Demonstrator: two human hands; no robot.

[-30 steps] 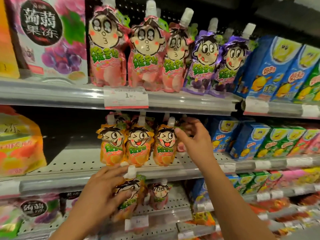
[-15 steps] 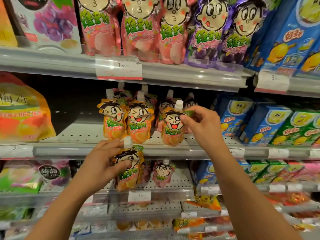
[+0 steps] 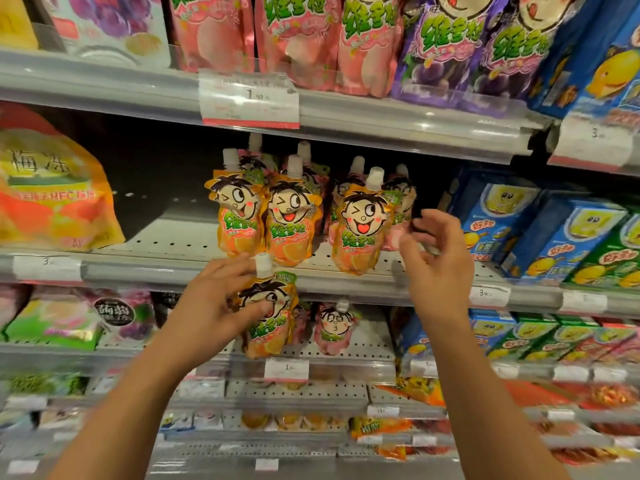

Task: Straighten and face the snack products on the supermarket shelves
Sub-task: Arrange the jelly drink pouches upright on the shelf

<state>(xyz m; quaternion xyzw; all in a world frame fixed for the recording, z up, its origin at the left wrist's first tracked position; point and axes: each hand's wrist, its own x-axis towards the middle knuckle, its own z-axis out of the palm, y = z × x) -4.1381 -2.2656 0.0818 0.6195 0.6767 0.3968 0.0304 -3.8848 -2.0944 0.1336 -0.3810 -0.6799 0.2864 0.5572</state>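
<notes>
My left hand (image 3: 211, 306) grips an orange jelly pouch (image 3: 268, 317) with a cartoon face and white cap, held in front of the middle shelf's edge (image 3: 156, 271). On that shelf stand three orange pouches facing out: two side by side (image 3: 239, 216) (image 3: 289, 223) and one further right (image 3: 360, 230), with pink pouches behind them. My right hand (image 3: 433, 258) hovers just right of the rightmost orange pouch, fingers loosely spread and holding nothing.
Pink and purple pouches (image 3: 346, 39) line the top shelf above a price tag (image 3: 249, 98). Blue and green boxes (image 3: 540, 233) fill the middle shelf's right side, a large orange bag (image 3: 52, 188) its left. A pink pouch (image 3: 332, 327) stands on the lower shelf.
My right hand pulled an orange pouch to the shelf front, set it down and let go, drawing back to the right. The left hand with its pouch rose slightly.
</notes>
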